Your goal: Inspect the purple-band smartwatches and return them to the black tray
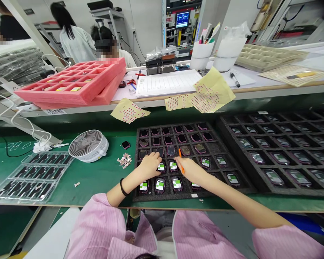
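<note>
Well, the person's left hand (153, 164) rests over the near-left part of a black foam tray (162, 196), its fingers curved down onto the watch-shaped devices (160, 185) in the compartments; whether it grips one cannot be told. The right hand (190, 169) is closed around a thin orange stick (180, 160), whose tip points far into the tray, just above the devices. Devices in the near rows carry green-and-white labels, while most in the far rows show none.

The tray's near edge sits just short of the table's front edge, leaving only a narrow strip of green mat (105, 187). A second foam tray (307, 192) lies just beside it on the right, with almost no gap. Open mat stretches left of the first tray, holding a small pile of label scraps (124, 160), 1 loose device (125, 144), a white fan (88, 145) and a clear plastic tray (34, 180) near the left edge.
</note>
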A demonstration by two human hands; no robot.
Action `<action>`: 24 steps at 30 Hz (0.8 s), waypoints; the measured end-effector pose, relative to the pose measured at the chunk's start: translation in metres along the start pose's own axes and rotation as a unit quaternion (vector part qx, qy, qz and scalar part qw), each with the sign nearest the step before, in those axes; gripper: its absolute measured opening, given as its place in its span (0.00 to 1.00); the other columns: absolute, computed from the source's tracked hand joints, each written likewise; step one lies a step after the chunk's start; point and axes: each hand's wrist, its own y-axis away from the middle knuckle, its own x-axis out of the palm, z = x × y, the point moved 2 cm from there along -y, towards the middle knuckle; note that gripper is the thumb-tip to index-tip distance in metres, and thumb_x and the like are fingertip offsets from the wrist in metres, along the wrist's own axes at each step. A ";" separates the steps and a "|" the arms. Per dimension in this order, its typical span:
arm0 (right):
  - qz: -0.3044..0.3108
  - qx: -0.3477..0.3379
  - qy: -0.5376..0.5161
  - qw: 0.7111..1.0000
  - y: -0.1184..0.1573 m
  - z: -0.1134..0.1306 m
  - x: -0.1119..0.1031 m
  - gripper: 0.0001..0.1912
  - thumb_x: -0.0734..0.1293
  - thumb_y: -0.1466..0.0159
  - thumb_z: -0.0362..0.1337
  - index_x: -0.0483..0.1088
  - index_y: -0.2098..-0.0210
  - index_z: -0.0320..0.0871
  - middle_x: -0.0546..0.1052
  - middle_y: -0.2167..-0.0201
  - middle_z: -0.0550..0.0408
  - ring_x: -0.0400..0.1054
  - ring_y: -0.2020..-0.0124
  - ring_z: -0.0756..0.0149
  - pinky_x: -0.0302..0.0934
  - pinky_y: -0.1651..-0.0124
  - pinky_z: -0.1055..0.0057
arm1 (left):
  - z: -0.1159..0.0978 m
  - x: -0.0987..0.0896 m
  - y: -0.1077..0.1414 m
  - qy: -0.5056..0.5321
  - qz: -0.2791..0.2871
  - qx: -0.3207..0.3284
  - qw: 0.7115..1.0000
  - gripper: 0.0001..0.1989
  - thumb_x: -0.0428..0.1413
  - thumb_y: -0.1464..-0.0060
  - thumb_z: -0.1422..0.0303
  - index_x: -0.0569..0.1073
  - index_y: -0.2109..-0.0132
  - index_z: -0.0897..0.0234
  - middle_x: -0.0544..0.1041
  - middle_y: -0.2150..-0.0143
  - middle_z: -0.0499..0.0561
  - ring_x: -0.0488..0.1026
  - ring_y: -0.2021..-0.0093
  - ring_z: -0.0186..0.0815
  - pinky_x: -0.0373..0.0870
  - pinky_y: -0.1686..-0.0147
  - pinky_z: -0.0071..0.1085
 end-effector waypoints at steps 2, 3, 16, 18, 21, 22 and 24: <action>0.004 0.007 -0.008 1.000 -0.002 0.003 0.000 0.12 0.61 0.36 0.31 0.71 0.53 0.40 0.79 0.65 0.45 0.75 0.62 0.56 0.64 0.59 0.66 | 0.002 0.001 -0.001 0.014 -0.001 0.006 1.000 0.17 0.63 0.57 0.70 0.70 0.57 0.65 0.70 0.51 0.59 0.68 0.50 0.50 0.70 0.54 0.43; 0.006 0.011 -0.026 1.000 -0.003 0.003 0.000 0.14 0.60 0.35 0.31 0.70 0.52 0.39 0.79 0.65 0.45 0.75 0.63 0.57 0.65 0.59 0.66 | 0.004 0.002 -0.001 0.024 -0.002 0.009 1.000 0.18 0.63 0.57 0.69 0.70 0.57 0.65 0.70 0.52 0.58 0.68 0.50 0.49 0.70 0.54 0.42; 0.030 0.037 -0.143 0.989 -0.023 0.015 0.021 0.06 0.60 0.33 0.34 0.67 0.62 0.41 0.71 0.77 0.58 0.67 0.80 0.70 0.62 0.73 0.74 | 0.018 -0.041 0.007 0.558 -0.105 0.041 0.822 0.25 0.63 0.59 0.70 0.61 0.55 0.62 0.73 0.62 0.49 0.70 0.71 0.28 0.64 0.74 0.23; 0.036 0.052 -0.170 0.983 -0.024 0.012 0.023 0.04 0.59 0.34 0.32 0.66 0.64 0.41 0.70 0.78 0.59 0.66 0.82 0.72 0.61 0.76 0.76 | 0.014 -0.053 0.004 0.633 -0.111 0.044 0.765 0.28 0.65 0.60 0.69 0.61 0.53 0.63 0.74 0.61 0.50 0.70 0.71 0.27 0.62 0.76 0.22; 0.042 0.088 -0.281 0.955 -0.023 0.006 0.019 0.06 0.58 0.34 0.36 0.65 0.62 0.42 0.68 0.80 0.61 0.67 0.84 0.70 0.59 0.82 0.76 | 0.004 -0.068 0.002 0.681 -0.118 0.054 0.721 0.31 0.67 0.60 0.69 0.63 0.49 0.64 0.73 0.59 0.52 0.72 0.68 0.28 0.61 0.77 0.21; 0.039 0.094 -0.334 0.937 -0.023 0.005 0.014 0.08 0.58 0.34 0.38 0.65 0.60 0.42 0.68 0.80 0.61 0.68 0.83 0.68 0.59 0.84 0.76 | 0.001 -0.072 0.002 0.685 -0.120 0.056 0.716 0.31 0.67 0.58 0.68 0.64 0.47 0.64 0.73 0.59 0.52 0.72 0.67 0.29 0.61 0.77 0.21; 0.030 0.084 -0.438 0.895 -0.024 0.007 -0.002 0.12 0.60 0.36 0.42 0.65 0.56 0.42 0.70 0.78 0.59 0.72 0.81 0.64 0.62 0.85 0.73 | -0.003 -0.077 0.002 0.684 -0.129 0.058 0.715 0.29 0.64 0.53 0.65 0.65 0.45 0.63 0.73 0.59 0.52 0.73 0.66 0.30 0.62 0.76 0.21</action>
